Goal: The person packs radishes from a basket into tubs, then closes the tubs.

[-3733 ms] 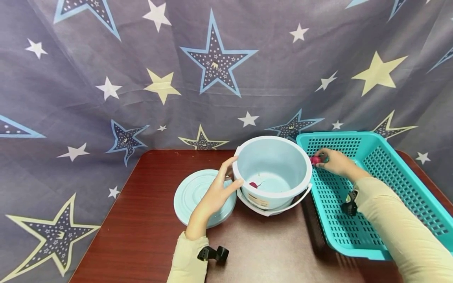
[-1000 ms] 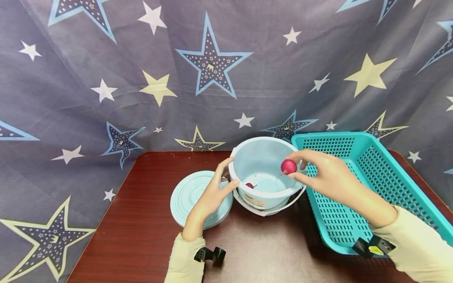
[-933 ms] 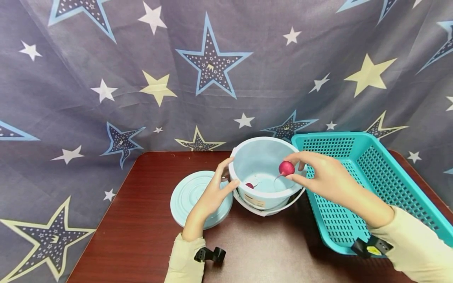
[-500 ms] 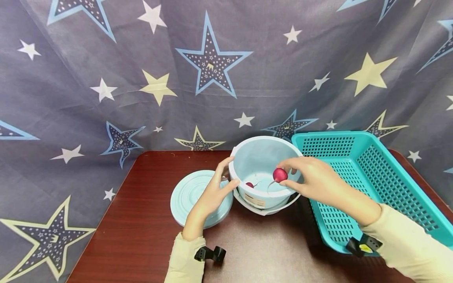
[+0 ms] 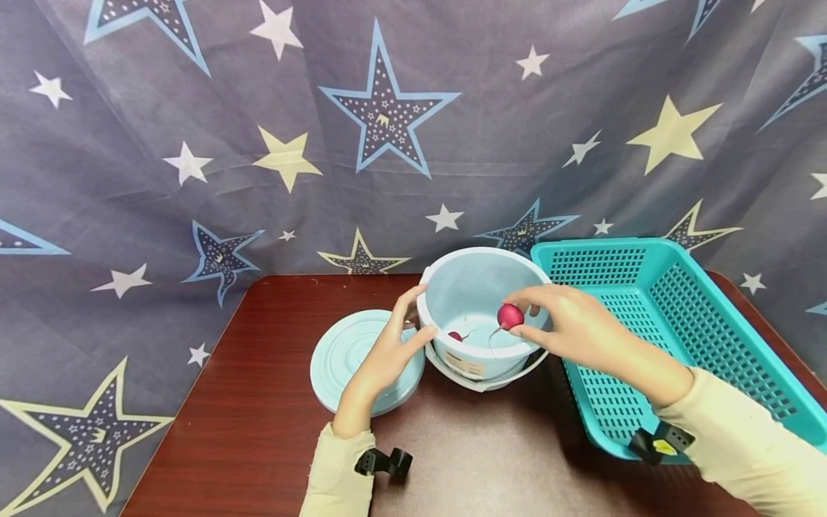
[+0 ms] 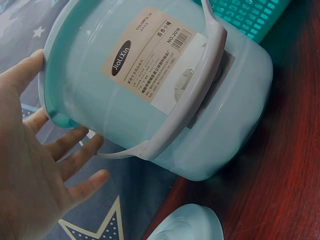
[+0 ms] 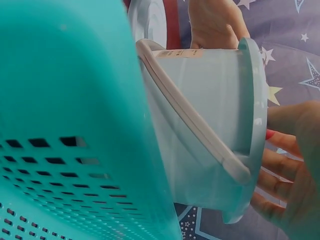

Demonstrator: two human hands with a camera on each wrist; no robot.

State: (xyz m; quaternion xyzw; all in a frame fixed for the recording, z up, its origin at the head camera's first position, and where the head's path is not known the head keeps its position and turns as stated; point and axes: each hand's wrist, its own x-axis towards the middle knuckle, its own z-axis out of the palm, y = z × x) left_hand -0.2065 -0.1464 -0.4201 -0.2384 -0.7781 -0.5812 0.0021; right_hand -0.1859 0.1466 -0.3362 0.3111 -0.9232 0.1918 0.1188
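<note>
On the table: a dark red-brown table stood against a grey-blue curtain printed with stars.
Right hand: the right hand hung over the open mouth of the pail, pinching a red radish between thumb and fingertips, the fingers curled about it.
Radish held: it sat just above the rim level, inside the ring of the pail's mouth, its thin white root trailing down toward the inside.
Second radish: another small radish lay on the bottom of the pail, near the left inner wall.
Pail: the pale blue pail stood upright near the middle of the table, its white handle folded down across the front; in the left wrist view a paper label showed on its side, under the handle.
Left hand: the left hand rested against the pail's left side, thumb on the rim, fingers spread and fairly straight along the wall rather than wrapped around it; the left wrist view showed the palm open beside the pail.
Lid: the round pale blue lid lay flat on the table just left of the pail, partly under the left hand.
Basket: a teal slotted basket sat to the right of the pail, close against it, with the right forearm crossing over its near corner.
Sleeves: both arms wore cream sleeves, each with a small black clip at the wrist.
</note>
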